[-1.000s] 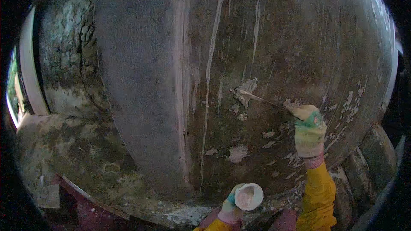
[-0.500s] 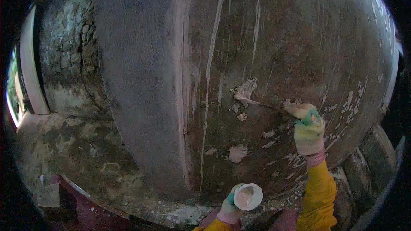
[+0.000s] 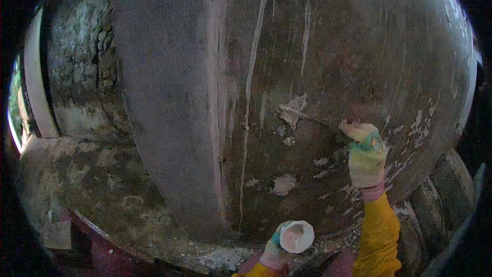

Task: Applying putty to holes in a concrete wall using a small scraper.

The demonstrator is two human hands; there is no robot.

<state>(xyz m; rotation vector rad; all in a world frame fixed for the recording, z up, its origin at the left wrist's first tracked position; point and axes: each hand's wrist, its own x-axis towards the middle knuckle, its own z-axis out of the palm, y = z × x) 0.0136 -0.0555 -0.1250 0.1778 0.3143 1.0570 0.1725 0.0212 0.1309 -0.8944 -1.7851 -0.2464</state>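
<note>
My right hand [image 3: 366,149], in a pale glove with a green patch, is closed around the handle of a thin spatula [image 3: 299,114]. The spatula's whitish tip points left and lies over a pale plaster patch [image 3: 294,118] on the dark, streaked wall [image 3: 328,87]. Low in the middle, my left hand [image 3: 274,246], also gloved, grips a small white bowl [image 3: 309,237] by its left side. Pale pinkish paste [image 3: 293,239] lies inside the bowl. Most of the left hand's fingers are hidden by the bowl.
More pale patches [image 3: 283,185] and drips mark the wall. A smooth grey band [image 3: 169,87] runs down its left part. Farther left are rough masonry [image 3: 84,56] and a dirty ledge [image 3: 97,184]. Dark blocks [image 3: 451,184] stand at the lower right.
The spatula's tip has tilted slightly upward and now shows narrower over the patch. My right hand and forearm have shifted slightly left. The left hand and bowl stay nearly still.
</note>
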